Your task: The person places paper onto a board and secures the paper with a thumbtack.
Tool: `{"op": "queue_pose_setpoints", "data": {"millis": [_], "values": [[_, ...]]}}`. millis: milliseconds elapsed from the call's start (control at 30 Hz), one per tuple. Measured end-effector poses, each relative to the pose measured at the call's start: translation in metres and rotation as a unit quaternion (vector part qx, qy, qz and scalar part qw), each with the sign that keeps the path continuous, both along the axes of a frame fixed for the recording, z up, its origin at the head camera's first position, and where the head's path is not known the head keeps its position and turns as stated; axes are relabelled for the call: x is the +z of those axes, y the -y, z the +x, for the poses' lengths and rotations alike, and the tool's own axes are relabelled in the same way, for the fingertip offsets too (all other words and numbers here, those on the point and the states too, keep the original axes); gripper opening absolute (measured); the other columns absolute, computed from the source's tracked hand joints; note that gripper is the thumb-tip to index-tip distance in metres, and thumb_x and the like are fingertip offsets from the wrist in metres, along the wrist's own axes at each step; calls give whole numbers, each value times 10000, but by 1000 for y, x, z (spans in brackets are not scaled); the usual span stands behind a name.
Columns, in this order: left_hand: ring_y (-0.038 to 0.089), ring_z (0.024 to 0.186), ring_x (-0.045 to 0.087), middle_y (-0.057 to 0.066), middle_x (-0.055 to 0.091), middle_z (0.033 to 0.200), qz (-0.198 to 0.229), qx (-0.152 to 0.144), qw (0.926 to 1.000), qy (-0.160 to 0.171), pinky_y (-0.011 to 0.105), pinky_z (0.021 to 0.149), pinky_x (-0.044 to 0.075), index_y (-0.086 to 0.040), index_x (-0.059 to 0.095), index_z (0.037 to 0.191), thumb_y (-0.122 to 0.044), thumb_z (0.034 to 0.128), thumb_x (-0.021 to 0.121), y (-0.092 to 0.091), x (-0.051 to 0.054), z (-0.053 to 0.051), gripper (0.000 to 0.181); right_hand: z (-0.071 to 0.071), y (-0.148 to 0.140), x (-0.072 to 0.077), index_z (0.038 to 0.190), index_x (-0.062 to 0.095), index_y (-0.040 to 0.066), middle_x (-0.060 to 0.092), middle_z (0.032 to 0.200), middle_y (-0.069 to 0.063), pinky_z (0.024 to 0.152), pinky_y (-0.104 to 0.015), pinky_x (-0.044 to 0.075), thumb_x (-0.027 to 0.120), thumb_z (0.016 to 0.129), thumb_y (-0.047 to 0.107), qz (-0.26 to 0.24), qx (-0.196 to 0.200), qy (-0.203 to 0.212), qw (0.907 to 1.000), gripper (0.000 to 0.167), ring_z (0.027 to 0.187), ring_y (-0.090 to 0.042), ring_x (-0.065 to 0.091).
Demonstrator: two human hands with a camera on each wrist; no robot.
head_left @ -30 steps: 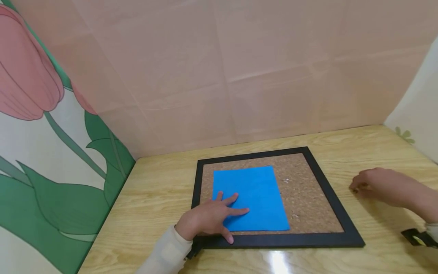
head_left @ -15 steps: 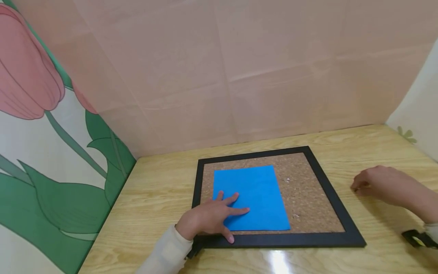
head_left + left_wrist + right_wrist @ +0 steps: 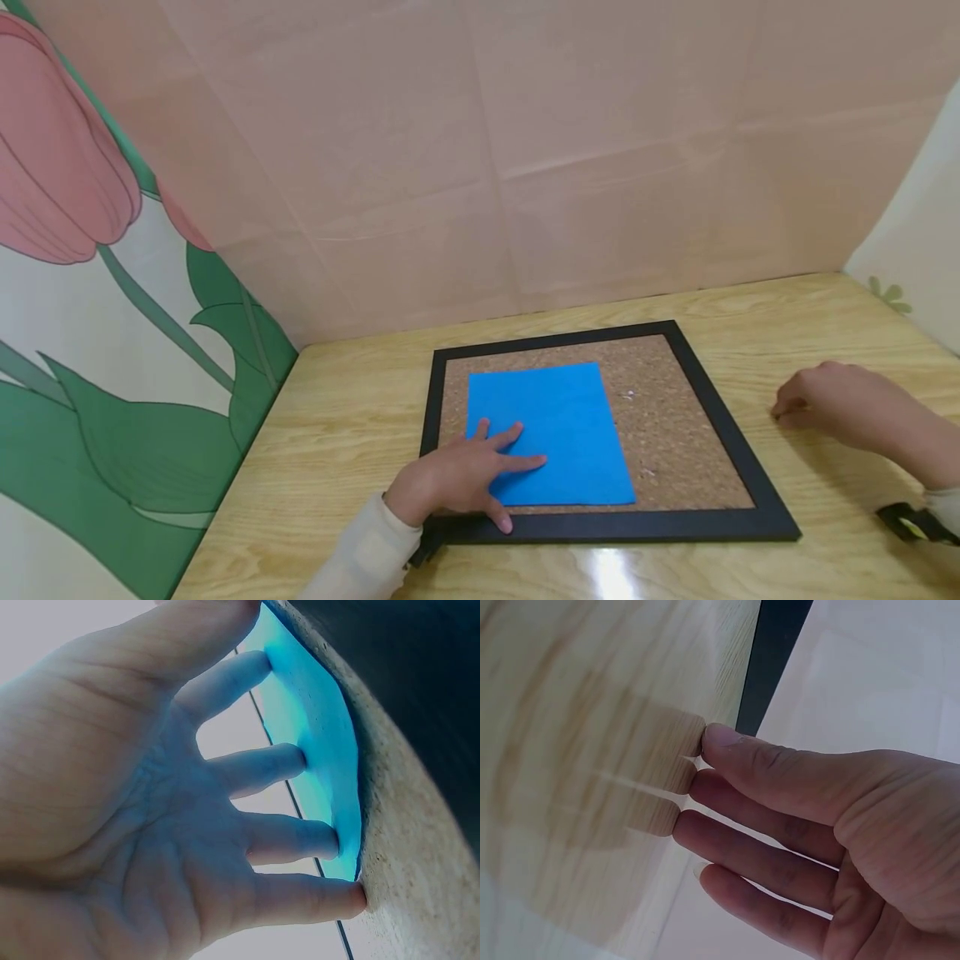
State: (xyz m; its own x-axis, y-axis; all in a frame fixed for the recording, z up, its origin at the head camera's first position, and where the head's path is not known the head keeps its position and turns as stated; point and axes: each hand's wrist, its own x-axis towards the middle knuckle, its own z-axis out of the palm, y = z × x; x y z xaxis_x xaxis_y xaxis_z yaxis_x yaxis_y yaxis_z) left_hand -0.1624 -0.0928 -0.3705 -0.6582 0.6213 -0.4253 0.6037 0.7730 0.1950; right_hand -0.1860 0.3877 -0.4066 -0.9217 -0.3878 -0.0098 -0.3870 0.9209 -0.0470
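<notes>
Blue sheet (image 3: 562,408) lying beneath the left hand (image 3: 457,477), whose fingers are spread over its near left part. The right hand (image 3: 840,407), fingers slightly bent, touches the tabletop (image 3: 352,417) well apart from the sheet. A black frame (image 3: 637,527) encloses the corkboard (image 3: 690,433), which bears the sheet and pale pieces (image 3: 628,394) too small to identify. Tabletop extends between frame and right hand.

Glossy, pale wood-grain table (image 3: 352,417), black-framed cork board (image 3: 686,450) lying flat on it, set slightly askew
</notes>
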Motion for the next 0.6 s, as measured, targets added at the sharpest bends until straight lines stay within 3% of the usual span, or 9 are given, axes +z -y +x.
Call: {"op": "queue_pose_setpoints", "data": {"millis": [367, 600], "values": [[474, 1523, 105, -31, 94, 1694, 91, 80, 9998, 152, 629, 1120, 346, -497, 312, 1511, -488, 796, 753, 1, -1, 0, 840, 4, 5, 3, 735, 729, 252, 710, 739, 95, 543, -361, 520, 822, 769, 132, 3, -298, 43, 9995, 155, 600, -81, 597], [479, 1522, 106, -24, 97, 1694, 112, 48, 9998, 158, 633, 1121, 341, -492, 311, 1514, -492, 799, 752, 1, -1, 0, 840, 7, 9, 3, 658, 596, 256, 554, 632, 144, 506, -265, 367, 808, 807, 153, 91, -266, -146, 9995, 279, 547, -43, 411]]}}
